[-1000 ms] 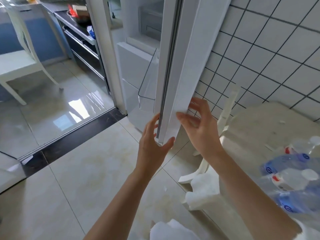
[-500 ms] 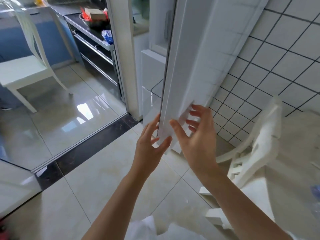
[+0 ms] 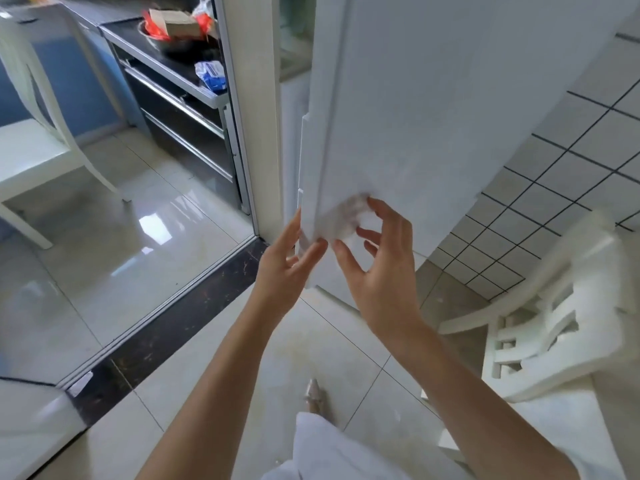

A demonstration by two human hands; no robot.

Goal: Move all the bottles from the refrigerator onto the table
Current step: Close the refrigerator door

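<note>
Spreading both hands at lower edge of refrigerator door (image 3: 433,109), centre: left hand (image 3: 287,268) touching edge, right hand (image 3: 375,271) hovering loose, gripping nothing. Bottles showing nowhere. Judging them light, smooth, possibly slippery; gripping mid-body advised.

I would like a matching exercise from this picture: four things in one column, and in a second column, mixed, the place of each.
Things:
1. left hand
2. right hand
3. white plastic chair
4. blue and white packet

Places:
A. on the dark counter, upper left
B. at the narrow edge of the refrigerator door
C. before the door's broad white face, fingers spread
D. by the tiled wall, on the right

Pairs: 1-B, 2-C, 3-D, 4-A
</note>
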